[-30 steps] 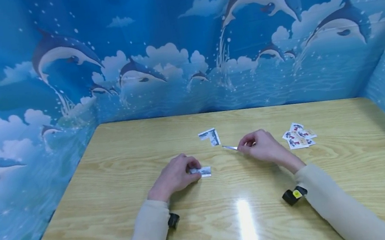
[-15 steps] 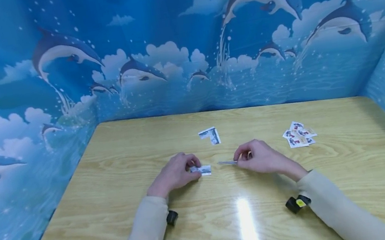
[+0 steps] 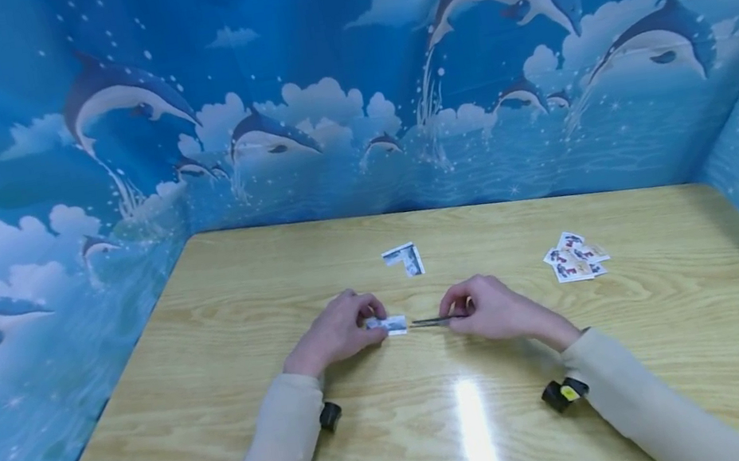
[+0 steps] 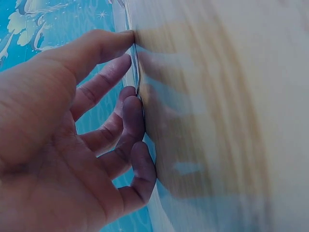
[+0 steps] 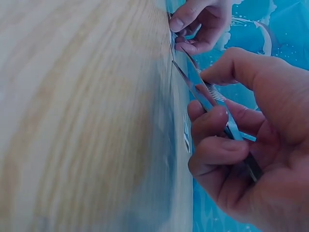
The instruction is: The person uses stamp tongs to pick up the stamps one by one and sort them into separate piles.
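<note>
- The small paper piece (image 3: 388, 325) is partly hidden under the left hand (image 3: 338, 334); its print is too small to tell.
- In the left wrist view the paper shows only as a thin edge at 12 o'clock, and the table (image 4: 217, 116) is blurred.
- The tweezers (image 3: 431, 321) have their back end hidden inside the right hand (image 3: 491, 308). Whether the tips touch the paper is too small to tell.
- The pile of stickers (image 3: 575, 261) at 3 o'clock is too small to make out.
- The bent paper piece (image 3: 405, 259) at 12 o'clock is too small to read.
- Both sleeves are cut off by the bottom edge of the head view.
</note>
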`<state>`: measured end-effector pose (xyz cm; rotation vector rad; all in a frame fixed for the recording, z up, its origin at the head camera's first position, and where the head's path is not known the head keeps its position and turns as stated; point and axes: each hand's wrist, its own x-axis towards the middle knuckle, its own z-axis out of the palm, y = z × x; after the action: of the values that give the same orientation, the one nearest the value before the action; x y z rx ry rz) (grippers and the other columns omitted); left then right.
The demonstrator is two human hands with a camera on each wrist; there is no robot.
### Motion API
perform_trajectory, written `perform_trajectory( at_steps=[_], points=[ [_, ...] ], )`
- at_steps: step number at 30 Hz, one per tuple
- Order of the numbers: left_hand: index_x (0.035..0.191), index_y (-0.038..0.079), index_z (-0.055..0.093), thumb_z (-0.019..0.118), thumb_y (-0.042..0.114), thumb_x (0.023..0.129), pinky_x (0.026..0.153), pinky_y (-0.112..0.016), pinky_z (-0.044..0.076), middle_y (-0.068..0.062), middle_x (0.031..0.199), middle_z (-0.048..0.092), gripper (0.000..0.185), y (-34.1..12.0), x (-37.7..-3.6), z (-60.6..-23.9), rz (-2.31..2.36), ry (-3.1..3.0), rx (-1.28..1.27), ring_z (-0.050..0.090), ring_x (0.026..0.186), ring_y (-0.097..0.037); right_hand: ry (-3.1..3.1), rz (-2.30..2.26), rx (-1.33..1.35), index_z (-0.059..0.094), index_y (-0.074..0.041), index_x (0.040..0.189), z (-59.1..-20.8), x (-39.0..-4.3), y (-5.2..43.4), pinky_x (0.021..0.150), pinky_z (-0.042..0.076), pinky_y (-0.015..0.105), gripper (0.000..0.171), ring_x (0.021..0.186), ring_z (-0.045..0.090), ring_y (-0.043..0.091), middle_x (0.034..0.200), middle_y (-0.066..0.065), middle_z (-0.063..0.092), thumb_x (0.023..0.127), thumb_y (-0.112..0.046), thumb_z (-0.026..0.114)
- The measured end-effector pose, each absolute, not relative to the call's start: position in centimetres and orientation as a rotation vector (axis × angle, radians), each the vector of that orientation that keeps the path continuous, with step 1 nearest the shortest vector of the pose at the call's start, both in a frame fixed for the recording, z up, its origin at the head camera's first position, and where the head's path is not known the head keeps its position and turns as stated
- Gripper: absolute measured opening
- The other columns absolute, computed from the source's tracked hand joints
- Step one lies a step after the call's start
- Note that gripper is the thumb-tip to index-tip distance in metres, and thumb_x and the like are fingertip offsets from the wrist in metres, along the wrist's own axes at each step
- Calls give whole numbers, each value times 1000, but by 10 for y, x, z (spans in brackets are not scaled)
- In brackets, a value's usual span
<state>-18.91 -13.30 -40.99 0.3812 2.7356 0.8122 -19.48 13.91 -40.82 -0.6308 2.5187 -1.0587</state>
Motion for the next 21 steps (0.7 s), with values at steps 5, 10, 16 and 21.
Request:
perform_trajectory(
  at_steps=[5, 10, 16, 21],
  points=[
    [102, 23, 70, 79, 24, 89, 81, -35, 47, -2, 104, 59, 16, -133, -189, -409, 811, 2729, 372, 53, 89, -16, 2500, -1074, -628, 75, -10, 100, -409, -196, 135, 63, 44, 26, 14, 72, 53, 14, 82, 2, 64, 86, -9, 74],
    [102, 25, 70, 79, 25, 89, 80, -34, 46, -1, 103, 58, 15, -133, -190, -409, 818, 2722, 353, 53, 89, -16, 2489, -1096, -629, 75, -9, 101, -410, -196, 132, 62, 43, 25, 14, 71, 52, 15, 81, 2, 63, 87, -8, 73],
    [101, 26, 70, 79, 26, 89, 81, -34, 46, 0, 103, 58, 15, -134, -189, -410, 816, 2728, 353, 53, 90, -15, 2490, -1105, -645, 75, -8, 100, -411, -196, 129, 59, 43, 25, 13, 69, 52, 14, 79, 2, 62, 88, -7, 72],
    [101, 26, 70, 79, 25, 89, 81, -34, 46, 0, 103, 58, 15, -133, -188, -409, 826, 2726, 356, 53, 90, -16, 2481, -1109, -649, 75, -8, 100, -411, -195, 126, 57, 43, 24, 13, 67, 52, 14, 78, 2, 62, 88, -5, 71]
  ],
)
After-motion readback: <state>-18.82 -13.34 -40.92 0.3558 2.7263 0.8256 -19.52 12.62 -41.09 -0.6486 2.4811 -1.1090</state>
